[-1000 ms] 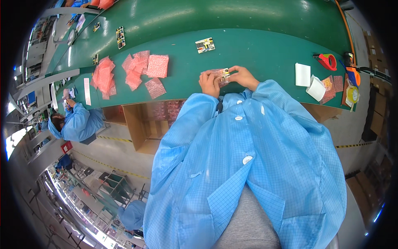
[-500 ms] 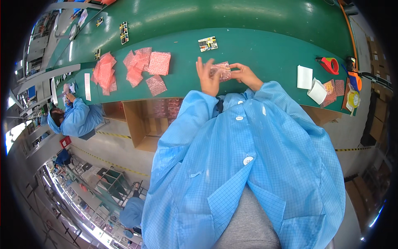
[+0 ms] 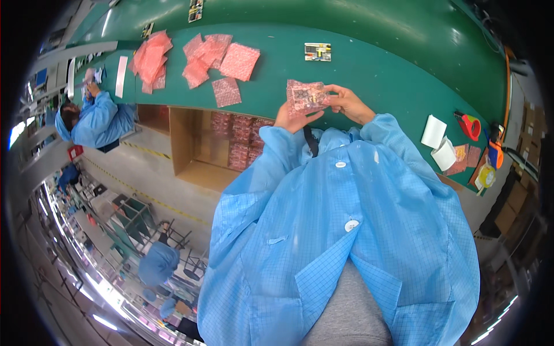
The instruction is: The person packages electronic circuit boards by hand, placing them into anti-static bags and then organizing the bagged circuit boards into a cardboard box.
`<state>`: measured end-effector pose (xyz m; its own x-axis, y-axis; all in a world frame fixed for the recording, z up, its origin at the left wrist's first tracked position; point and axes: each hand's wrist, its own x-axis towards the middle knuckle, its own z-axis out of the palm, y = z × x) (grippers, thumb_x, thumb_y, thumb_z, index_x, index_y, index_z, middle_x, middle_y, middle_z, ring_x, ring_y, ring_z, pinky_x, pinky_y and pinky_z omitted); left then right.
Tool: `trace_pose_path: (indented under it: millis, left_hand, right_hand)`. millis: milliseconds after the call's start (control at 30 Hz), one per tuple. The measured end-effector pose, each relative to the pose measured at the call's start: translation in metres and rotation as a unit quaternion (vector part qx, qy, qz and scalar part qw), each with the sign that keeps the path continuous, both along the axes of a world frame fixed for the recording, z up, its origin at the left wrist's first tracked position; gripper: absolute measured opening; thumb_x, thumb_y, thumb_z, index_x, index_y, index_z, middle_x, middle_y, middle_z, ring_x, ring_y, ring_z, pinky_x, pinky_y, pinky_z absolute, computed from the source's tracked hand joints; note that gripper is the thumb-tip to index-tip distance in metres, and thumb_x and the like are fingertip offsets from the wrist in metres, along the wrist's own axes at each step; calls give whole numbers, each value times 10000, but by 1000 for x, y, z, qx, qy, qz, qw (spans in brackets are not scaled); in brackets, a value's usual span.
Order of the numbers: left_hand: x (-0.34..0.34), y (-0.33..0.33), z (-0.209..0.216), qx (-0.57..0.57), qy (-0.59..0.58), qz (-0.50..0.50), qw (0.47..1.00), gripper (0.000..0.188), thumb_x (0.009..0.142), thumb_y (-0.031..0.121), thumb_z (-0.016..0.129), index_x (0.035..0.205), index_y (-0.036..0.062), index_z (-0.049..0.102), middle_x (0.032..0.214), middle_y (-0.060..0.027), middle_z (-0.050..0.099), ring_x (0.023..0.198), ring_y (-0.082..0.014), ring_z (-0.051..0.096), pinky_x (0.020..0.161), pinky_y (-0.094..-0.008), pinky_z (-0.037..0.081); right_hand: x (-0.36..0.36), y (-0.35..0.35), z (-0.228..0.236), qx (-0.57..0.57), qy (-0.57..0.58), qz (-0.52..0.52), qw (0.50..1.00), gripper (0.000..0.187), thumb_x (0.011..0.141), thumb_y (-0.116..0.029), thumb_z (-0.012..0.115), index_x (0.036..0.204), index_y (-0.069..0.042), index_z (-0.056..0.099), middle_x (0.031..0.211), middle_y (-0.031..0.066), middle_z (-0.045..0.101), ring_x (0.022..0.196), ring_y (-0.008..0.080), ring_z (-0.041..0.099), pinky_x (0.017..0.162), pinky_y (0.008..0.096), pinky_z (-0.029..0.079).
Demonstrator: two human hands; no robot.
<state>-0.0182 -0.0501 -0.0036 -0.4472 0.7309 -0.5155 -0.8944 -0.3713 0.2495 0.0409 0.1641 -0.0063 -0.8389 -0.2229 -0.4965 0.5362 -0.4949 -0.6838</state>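
A pink see-through bubble-wrap bag (image 3: pixel 304 98) with a circuit board showing inside it is between my two hands, above the front of the green bench. My left hand (image 3: pixel 295 119) grips its lower left part from below, with some fingers hidden behind the bag and the thumb below its lower edge. At the right edge, my right hand (image 3: pixel 350 106) pinches the bag between thumb and fingers. A bare circuit board (image 3: pixel 318 52) lies on the bench beyond my hands. Left of them lie a flat bubble-wrap bag (image 3: pixel 226 92) and a loose pile of pink bags (image 3: pixel 209 55).
Below the bench edge at left, an open cardboard box (image 3: pixel 186 151) holds rows of pink bags. Another pink pile (image 3: pixel 152 60) lies farther left. White paper pieces (image 3: pixel 434 131), a red tape dispenser (image 3: pixel 470 127) and yellow tape (image 3: pixel 486 176) are at right. A co-worker (image 3: pixel 98 124) sits at left.
My left hand, with fingers raised before, has come down and now grips the bag from below. The bag now faces up with the board plainly visible. My view has shifted slightly.
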Motion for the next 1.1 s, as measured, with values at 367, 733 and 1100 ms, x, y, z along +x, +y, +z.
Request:
trace_pose_path:
  millis: [367,733,1100]
  left_hand:
    - [21,19,-32,74,-27,38,996,319,965,315,549,1243,158,547,1204,-78,606,1067,-210,584,864,-393,504]
    - [28,43,-21,-73,70,228,968,360,976,248,415,1222,14,534,1205,-144,617,1090,-282,604,949,-432,493]
    - [24,47,-22,-105,39,132,985,560,941,597,383,1172,124,575,1211,-64,608,1151,-213,538,952,-430,403]
  right_hand:
    - [-8,-5,15,-24,27,60,998,423,865,-99,684,1250,-41,520,980,51,695,749,51,573,608,194,402]
    - [-9,-12,11,94,12,-53,994,369,850,-119,709,1180,-39,564,914,41,699,667,47,528,581,198,401]
    - [-34,-42,6,137,-60,-81,985,424,834,-113,702,1204,-9,523,956,89,711,750,146,659,575,301,533]
